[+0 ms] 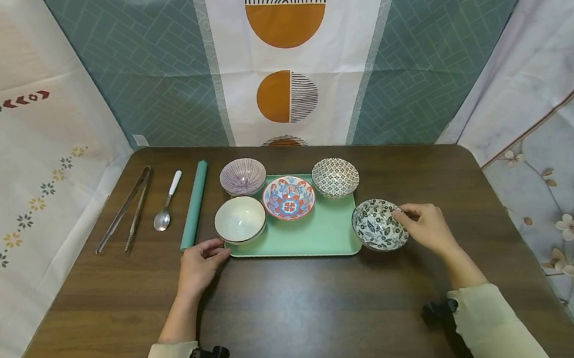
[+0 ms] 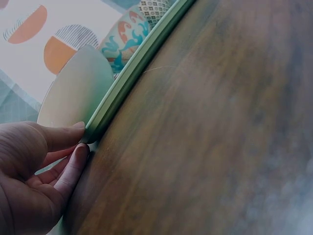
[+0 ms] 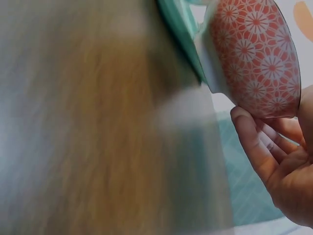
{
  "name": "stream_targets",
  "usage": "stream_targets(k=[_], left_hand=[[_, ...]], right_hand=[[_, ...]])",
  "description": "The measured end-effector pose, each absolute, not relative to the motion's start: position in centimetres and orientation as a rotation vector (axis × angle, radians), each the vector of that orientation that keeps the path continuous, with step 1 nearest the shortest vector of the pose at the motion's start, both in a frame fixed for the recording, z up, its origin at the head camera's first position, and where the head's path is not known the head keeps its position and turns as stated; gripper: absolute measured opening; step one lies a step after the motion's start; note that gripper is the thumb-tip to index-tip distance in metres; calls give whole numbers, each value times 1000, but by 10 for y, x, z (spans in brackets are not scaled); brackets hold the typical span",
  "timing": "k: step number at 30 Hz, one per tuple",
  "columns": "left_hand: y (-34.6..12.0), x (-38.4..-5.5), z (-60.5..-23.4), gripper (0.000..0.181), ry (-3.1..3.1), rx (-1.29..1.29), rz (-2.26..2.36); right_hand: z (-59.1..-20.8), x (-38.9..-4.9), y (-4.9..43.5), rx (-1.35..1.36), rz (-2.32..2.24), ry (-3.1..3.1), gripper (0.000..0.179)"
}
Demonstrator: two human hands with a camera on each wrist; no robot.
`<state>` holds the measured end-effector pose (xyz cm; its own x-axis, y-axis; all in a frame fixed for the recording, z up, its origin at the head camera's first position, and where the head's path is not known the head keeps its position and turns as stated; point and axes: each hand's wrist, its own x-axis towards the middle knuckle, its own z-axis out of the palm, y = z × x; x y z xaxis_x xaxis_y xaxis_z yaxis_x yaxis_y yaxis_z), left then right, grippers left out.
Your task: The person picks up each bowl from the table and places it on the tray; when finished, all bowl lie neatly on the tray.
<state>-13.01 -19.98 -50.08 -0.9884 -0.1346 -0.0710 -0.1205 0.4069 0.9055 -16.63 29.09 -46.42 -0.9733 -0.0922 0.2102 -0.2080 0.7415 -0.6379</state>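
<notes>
My left hand (image 1: 200, 267) pinches the front-left corner of a mint-green tray (image 1: 320, 240). In the left wrist view, the thumb (image 2: 66, 136) lies on the tray's rim. A patterned bowl (image 1: 380, 225) is in my right hand (image 1: 427, 225), at the tray's front-right corner. Its inside has dark flowers on white; in the right wrist view its outside (image 3: 257, 54) is red with white blossoms. Whether its foot touches the tray I cannot tell. On the tray are a plain pale bowl (image 1: 240, 220), a red-and-blue bowl (image 1: 289, 198), a purple-striped bowl (image 1: 242, 177) and a lattice-patterned bowl (image 1: 335, 177).
Left of the tray lie a rolled green mat or tube (image 1: 195, 204), a white-handled spoon (image 1: 162, 220) and metal tongs (image 1: 128, 209). Everything stands on a brown wooden table (image 1: 313, 318). Patterned curtains (image 1: 147, 71) hang behind it and at both sides.
</notes>
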Motion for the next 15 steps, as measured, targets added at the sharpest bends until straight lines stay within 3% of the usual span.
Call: stream_targets(k=[15], left_hand=[[-199,-130,-502,31,-2623,223,-1677]], right_hand=[[-465,-181,225,257,1226,-2774,18]])
